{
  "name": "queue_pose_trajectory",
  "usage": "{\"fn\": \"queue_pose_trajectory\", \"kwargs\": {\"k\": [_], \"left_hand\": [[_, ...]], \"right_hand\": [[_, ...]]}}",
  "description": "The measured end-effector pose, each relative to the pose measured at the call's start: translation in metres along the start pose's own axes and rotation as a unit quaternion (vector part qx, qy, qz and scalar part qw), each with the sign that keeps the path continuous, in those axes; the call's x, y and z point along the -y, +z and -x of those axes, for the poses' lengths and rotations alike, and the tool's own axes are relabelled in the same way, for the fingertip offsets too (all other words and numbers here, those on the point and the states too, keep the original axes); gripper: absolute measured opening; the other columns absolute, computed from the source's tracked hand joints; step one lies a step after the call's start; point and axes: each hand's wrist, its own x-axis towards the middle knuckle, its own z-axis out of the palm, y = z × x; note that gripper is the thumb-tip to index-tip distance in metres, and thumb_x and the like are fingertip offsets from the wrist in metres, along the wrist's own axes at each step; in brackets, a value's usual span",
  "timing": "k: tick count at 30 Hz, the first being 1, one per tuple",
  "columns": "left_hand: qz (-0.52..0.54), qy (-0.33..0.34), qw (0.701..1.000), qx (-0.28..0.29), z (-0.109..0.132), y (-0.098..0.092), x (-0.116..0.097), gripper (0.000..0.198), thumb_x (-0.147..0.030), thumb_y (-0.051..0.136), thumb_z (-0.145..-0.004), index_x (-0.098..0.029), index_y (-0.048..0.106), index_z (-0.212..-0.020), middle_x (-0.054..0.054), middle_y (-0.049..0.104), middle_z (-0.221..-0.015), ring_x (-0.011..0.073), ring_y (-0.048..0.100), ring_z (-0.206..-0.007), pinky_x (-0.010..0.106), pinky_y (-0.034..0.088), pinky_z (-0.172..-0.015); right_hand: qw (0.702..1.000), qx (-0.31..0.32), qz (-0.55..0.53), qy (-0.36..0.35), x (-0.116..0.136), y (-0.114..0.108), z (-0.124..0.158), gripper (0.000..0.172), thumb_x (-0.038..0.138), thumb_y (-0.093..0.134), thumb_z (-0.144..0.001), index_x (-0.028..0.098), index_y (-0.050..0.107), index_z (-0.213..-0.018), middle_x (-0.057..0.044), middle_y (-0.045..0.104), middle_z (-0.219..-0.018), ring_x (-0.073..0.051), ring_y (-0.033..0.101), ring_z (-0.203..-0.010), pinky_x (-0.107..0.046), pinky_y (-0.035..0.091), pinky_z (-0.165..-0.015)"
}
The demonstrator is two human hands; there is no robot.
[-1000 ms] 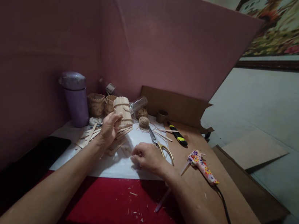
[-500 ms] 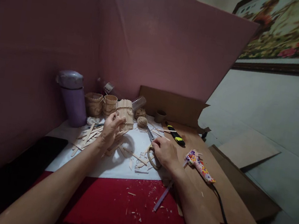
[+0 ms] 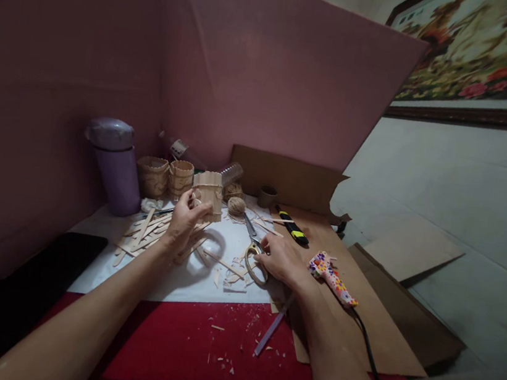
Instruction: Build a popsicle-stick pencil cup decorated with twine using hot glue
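My left hand (image 3: 183,218) is closed on a small cup made of wooden craft sticks (image 3: 210,200), thumb on its near side, held up over the loose sticks. A thin cord-like band runs round the cup near its top. At the right, my right hand (image 3: 281,257) has its fingers curled on the handles of the scissors (image 3: 250,263). One handle loop shows, and the other is hidden beneath the hand. The blades point away, toward a ball of twine (image 3: 236,206). Loose craft sticks (image 3: 147,232) lie in a pile below my left hand.
Two finished-looking stick cups (image 3: 152,177) stand by a purple tumbler (image 3: 114,165). A roll of clear tape (image 3: 208,249) lies mid-table. On the cardboard (image 3: 356,334) are a box cutter (image 3: 293,226) and a flowered glue gun (image 3: 332,279) with a cord. A small brown pot (image 3: 267,196) stands behind.
The scissors have turned from a tilt to lying flatter, with my right hand still at the handles. The stick cup has turned slightly and come more upright in my left hand. The view shifts slightly.
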Motion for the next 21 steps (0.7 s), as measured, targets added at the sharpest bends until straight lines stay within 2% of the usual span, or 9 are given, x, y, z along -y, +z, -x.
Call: {"fn": "queue_pose_trajectory", "kwargs": {"k": [5,9,15,21], "left_hand": [[-0.017,0.012,1.000,-0.003,-0.003,-0.003,0.005,0.057,-0.034,0.082,-0.060,-0.017,0.063,-0.110,0.006,0.068,-0.101,0.0198,0.065,-0.089,0.032,0.054,-0.080],[-0.022,0.019,1.000,-0.003,-0.001,-0.001,0.004,0.056,-0.034,0.081,-0.060,-0.017,0.062,-0.109,0.006,0.067,-0.101,0.0198,0.064,-0.090,0.031,0.054,-0.078],[-0.032,0.024,0.999,-0.004,0.004,0.002,0.001,0.050,-0.034,0.080,-0.059,-0.016,0.064,-0.103,0.006,0.068,-0.098,0.0194,0.064,-0.088,0.030,0.053,-0.077],[-0.007,0.012,1.000,-0.007,0.001,0.001,0.006,0.057,-0.034,0.082,-0.059,-0.018,0.061,-0.109,0.006,0.068,-0.101,0.0197,0.065,-0.087,0.032,0.055,-0.079]], "right_hand": [[0.999,0.014,0.034,0.008,0.001,0.001,0.000,0.033,0.017,0.059,-0.079,0.015,0.061,-0.112,-0.015,0.070,-0.112,-0.028,0.064,-0.102,-0.031,0.039,-0.073],[0.996,-0.034,0.067,0.039,-0.001,0.000,-0.002,0.035,0.017,0.058,-0.079,0.014,0.059,-0.114,-0.016,0.070,-0.110,-0.029,0.066,-0.100,-0.032,0.038,-0.069],[0.993,-0.075,0.085,0.037,-0.007,0.007,-0.005,0.034,0.013,0.054,-0.082,0.014,0.058,-0.116,-0.015,0.071,-0.109,-0.027,0.067,-0.098,-0.032,0.041,-0.071],[0.986,-0.136,0.088,0.045,-0.014,0.013,-0.012,0.030,0.009,0.047,-0.089,0.017,0.065,-0.112,-0.013,0.072,-0.110,-0.024,0.068,-0.100,-0.031,0.043,-0.075]]}}
